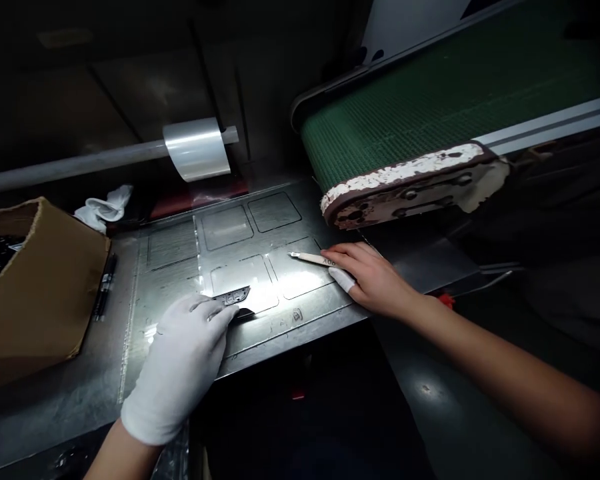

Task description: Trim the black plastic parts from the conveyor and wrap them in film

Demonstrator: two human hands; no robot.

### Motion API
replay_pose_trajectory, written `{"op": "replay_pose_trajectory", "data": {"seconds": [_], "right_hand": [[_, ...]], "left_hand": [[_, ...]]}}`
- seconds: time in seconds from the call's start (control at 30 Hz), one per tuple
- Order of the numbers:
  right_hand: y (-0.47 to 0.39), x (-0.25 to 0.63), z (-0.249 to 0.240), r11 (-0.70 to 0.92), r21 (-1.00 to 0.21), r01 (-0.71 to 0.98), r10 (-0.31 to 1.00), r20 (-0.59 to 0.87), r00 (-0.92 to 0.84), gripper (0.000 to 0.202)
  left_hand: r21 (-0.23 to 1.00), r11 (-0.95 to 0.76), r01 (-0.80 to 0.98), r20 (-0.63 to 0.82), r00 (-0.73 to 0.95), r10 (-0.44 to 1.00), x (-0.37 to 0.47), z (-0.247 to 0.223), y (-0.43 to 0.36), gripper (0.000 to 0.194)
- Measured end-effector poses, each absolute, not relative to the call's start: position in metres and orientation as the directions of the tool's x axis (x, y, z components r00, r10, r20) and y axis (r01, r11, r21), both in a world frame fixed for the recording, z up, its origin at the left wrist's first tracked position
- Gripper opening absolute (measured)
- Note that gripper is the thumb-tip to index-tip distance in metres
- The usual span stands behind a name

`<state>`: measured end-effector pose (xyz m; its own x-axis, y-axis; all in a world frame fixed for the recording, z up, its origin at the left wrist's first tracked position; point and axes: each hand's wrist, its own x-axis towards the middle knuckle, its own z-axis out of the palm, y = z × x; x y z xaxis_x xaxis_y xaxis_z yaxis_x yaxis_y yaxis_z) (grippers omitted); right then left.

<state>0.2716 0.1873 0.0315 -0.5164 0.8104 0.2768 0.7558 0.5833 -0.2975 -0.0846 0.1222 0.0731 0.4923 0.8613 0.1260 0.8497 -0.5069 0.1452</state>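
My left hand [183, 357], in a white glove, is closed on a small black plastic part [235, 295] over the metal work surface [245, 343]. Part of the piece is hidden by the fingers. My right hand [373, 277] is bare apart from a white cover on the thumb. Between its fingers is a pale, pen-like tool [310, 258] with printed letters, its metal tip pointing left toward the black part. Rounded squares are outlined in dark lines on the metal beneath both hands.
A cardboard box [40, 293] with dark contents stands at the left, beside black pens [105, 287]. Behind are a film roll [197, 148] on a bar and a white cloth [105, 207]. A green conveyor [405, 113] overhangs the back right.
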Motion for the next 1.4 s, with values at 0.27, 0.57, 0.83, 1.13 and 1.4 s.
{"op": "replay_pose_trajectory", "data": {"seconds": [0.27, 0.57, 0.83, 1.13, 1.4], "right_hand": [[0.191, 0.281, 0.015, 0.650, -0.371, 0.663, 0.747, 0.473, -0.468, 0.059], [0.082, 0.174, 0.023, 0.088, -0.996, 0.001, 0.823, 0.072, -0.563, 0.025], [0.015, 0.107, -0.023, -0.469, -0.882, 0.040, 0.659, -0.380, -0.649, 0.034], [0.035, 0.099, -0.088, 0.224, -0.881, 0.417, 0.480, -0.273, -0.834, 0.030], [0.035, 0.106, -0.116, 0.328, -0.815, 0.478, 0.406, -0.335, -0.850, 0.051]], "left_hand": [[0.452, -0.395, 0.800, 0.318, 0.269, 0.909, -0.096, 0.057, 0.088, 0.023], [0.753, -0.323, 0.573, 0.560, -0.301, 0.772, -0.072, 0.034, 0.000, 0.022], [0.837, -0.084, 0.541, 0.346, -0.403, 0.847, -0.057, 0.001, -0.048, 0.037], [0.891, 0.455, -0.005, -0.332, -0.691, 0.642, -0.106, -0.044, -0.099, 0.012], [0.552, 0.817, -0.166, -0.450, -0.884, 0.124, -0.261, -0.119, -0.198, 0.032]]}}
